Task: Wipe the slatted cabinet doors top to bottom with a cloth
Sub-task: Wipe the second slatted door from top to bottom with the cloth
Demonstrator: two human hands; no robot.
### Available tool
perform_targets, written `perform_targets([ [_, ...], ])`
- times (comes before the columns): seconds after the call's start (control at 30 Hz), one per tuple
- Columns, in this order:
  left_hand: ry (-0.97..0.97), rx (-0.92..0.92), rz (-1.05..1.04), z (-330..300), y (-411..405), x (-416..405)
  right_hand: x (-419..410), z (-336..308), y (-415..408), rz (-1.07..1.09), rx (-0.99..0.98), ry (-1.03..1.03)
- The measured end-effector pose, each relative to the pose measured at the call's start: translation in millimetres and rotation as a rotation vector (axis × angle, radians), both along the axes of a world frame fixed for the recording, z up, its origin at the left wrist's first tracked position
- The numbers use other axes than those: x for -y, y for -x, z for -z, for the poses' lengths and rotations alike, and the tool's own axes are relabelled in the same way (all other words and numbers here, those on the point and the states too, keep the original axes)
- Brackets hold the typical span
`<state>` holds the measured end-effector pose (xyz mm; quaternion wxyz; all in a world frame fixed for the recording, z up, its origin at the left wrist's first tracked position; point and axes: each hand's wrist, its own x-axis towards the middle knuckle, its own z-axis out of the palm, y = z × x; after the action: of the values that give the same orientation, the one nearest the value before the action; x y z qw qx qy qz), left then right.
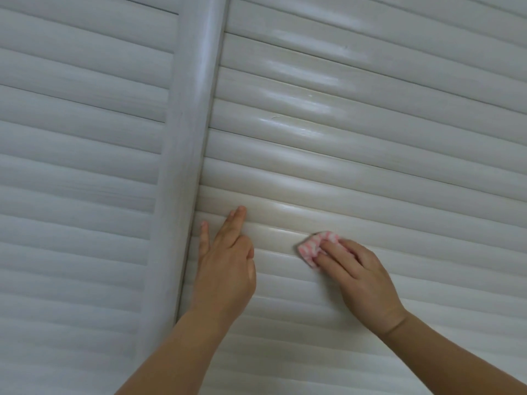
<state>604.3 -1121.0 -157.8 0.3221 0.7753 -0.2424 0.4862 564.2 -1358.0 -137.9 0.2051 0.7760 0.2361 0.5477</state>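
1. Grip first: your right hand [359, 277], lower right of the frame, has its fingers curled over the cloth [316, 246] and presses the small pink-and-white wad on a slat. Only its upper-left part shows; the rest is hidden under your fingers.
2. Your left hand [228, 269], bottom centre, holds nothing. The fingers are straight and lie flat on the right door [370, 155], w/ the fingertips [238, 213] just beside the centre post [196, 109].
3. The cloth is on a slat in the lower half of the frame, well right of the post. The slats above it show shiny streaks, so I judge the upper part is prob. wiped and still damp; the slats below look dull.
4. The left door [79, 124], on the left side of the frame, looks matte. Whether it is wiped I cannot tell.
5. Risks from here:
 - The wad is small, so it can roll out from under your fingers at a groove, and bare skin then smears the slat.
 - It rides on the rounded tops, so dirt can stay in the grooves betw. slats.
 - Your left palm rests on slats that look not yet cleaned; if it shifts up it may mark the damp ones.
 - Too much push may make the door give way.
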Motion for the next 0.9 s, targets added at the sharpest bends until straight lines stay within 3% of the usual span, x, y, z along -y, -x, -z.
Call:
perform_targets([
  [0.27, -0.017, -0.008, 0.021, 2.1, -6.9, -5.7, -90.4, -7.0, -37.5, -0.132, 0.039, 0.063],
  [0.43, 0.009, -0.011, -0.027, -0.6, -1.7, -4.9, -64.3, -12.1, -28.9, -0.105, 0.035, 0.117],
  [0.57, 0.042, -0.020, -0.073, -3.5, 5.4, 1.4, -13.6, -17.4, 7.4, -0.002, -0.050, -0.117],
  [0.67, 0.067, -0.019, -0.075, -1.2, 6.0, 8.0, 2.2, -43.9, 27.6, -0.167, -0.114, -0.590],
  [0.77, 0.074, -0.036, -0.089, -1.5, 4.3, 14.6, 14.5, -79.3, 20.2, -0.210, 0.071, -0.961],
  [0.9, 0.079, -0.033, -0.091, 0.7, 2.3, 18.8, 4.8, -90.4, -6.7, -0.085, 0.240, -0.976],
])
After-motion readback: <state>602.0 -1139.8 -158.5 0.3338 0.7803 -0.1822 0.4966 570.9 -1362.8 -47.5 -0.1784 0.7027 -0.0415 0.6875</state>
